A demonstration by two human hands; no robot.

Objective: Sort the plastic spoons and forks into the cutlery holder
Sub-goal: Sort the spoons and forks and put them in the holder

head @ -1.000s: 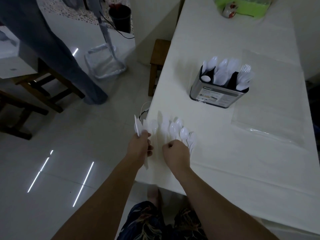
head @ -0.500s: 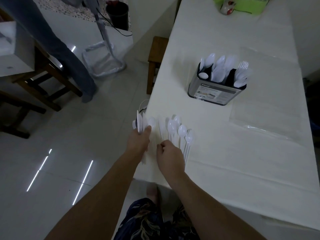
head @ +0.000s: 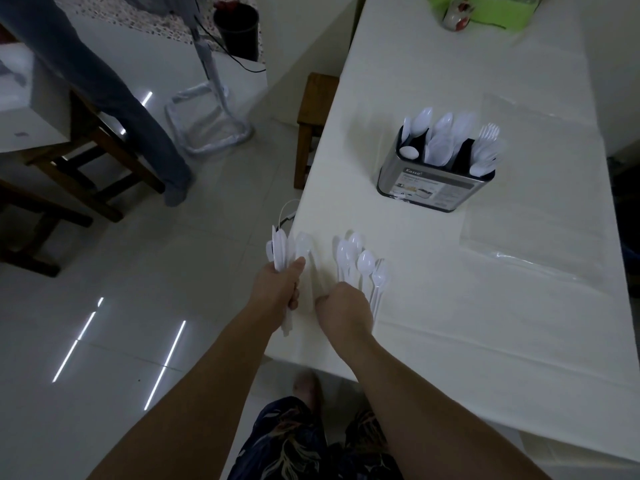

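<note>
My left hand [head: 277,289] grips a bunch of white plastic spoons [head: 278,249] at the table's left edge, bowls pointing away from me. One spoon [head: 304,244] lies on the cloth just right of that bunch. My right hand [head: 344,311] is curled over the handle ends of several loose spoons [head: 358,263] fanned out on the table; its fingers are hidden, so whether it pinches one is unclear. The metal cutlery holder [head: 433,183] stands farther back, with spoons [head: 438,136] in its left and middle slots and forks [head: 486,150] in the right slot.
The long table with a white cloth [head: 450,306] carries a clear plastic bag [head: 540,216] right of the holder and a green tray [head: 498,8] at the far end. A wooden stool [head: 313,116] stands by the table's left side. Another person's legs [head: 131,116] are at the left.
My right hand has slid a little left and back along the spoon handles. The left hand keeps its bunch, shifted slightly. The loose spoons are fanned out much as before.
</note>
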